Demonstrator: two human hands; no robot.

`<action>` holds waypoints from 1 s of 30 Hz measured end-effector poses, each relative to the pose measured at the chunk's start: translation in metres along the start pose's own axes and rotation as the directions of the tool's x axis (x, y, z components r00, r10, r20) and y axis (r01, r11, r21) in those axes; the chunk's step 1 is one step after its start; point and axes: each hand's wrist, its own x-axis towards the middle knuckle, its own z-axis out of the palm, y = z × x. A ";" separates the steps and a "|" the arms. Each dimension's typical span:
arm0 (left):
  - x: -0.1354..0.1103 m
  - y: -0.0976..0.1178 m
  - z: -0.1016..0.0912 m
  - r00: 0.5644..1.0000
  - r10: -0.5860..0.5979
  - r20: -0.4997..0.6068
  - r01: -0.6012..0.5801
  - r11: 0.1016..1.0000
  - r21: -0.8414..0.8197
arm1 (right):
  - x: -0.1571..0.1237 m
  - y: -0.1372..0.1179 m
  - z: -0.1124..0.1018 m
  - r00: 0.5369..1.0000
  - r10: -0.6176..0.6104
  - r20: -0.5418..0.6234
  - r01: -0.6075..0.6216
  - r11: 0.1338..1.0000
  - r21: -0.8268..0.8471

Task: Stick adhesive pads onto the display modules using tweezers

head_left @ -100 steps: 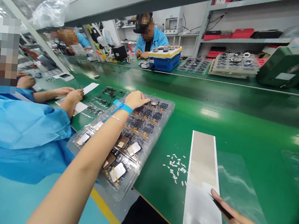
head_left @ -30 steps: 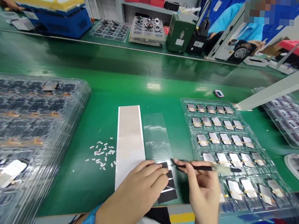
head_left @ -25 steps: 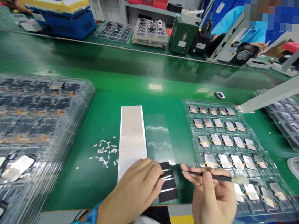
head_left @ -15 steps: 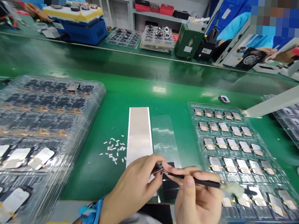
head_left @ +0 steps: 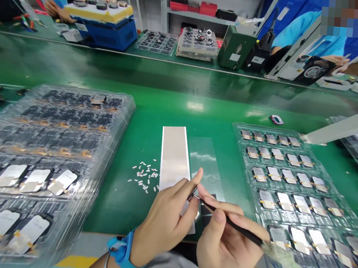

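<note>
My left hand pinches a small dark piece of film between thumb and fingers, though the fingers hide most of it. My right hand holds black tweezers with a fuzzy white wrap, their tip touching that piece. Beneath my hands lie a clear film sheet with a black strip partly hidden on it, and a silver-beige backing strip. Tiny white bits lie scattered left of the backing strip.
Stacked clear trays of display modules fill the left of the green bench. Another tray of modules sits right, beside a white beam. A co-worker's hands work beyond a blue-and-yellow machine across the bench.
My hands have come closer together, and the tweezers now slant down to the right with their tip at the piece. The view has shifted, so the bench contents appear further right.
</note>
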 end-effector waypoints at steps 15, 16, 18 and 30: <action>-0.003 -0.002 0.000 1.000 -0.008 0.024 0.008 1.000 -0.011 | 0.001 0.004 0.007 0.998 0.018 -0.068 -0.021 0.999 -0.036; -0.003 -0.002 0.000 1.000 -0.010 0.023 0.011 1.000 -0.011 | 0.000 0.005 0.007 0.998 0.018 -0.066 -0.021 0.999 -0.032; -0.003 -0.002 0.001 1.000 -0.017 0.021 0.017 1.000 -0.008 | -0.001 0.006 0.006 0.998 0.022 -0.061 -0.025 0.999 -0.036; -0.003 -0.002 -0.001 0.999 -0.041 0.036 0.039 0.999 0.035 | -0.001 0.008 0.007 0.997 -0.009 -0.073 0.005 0.998 -0.059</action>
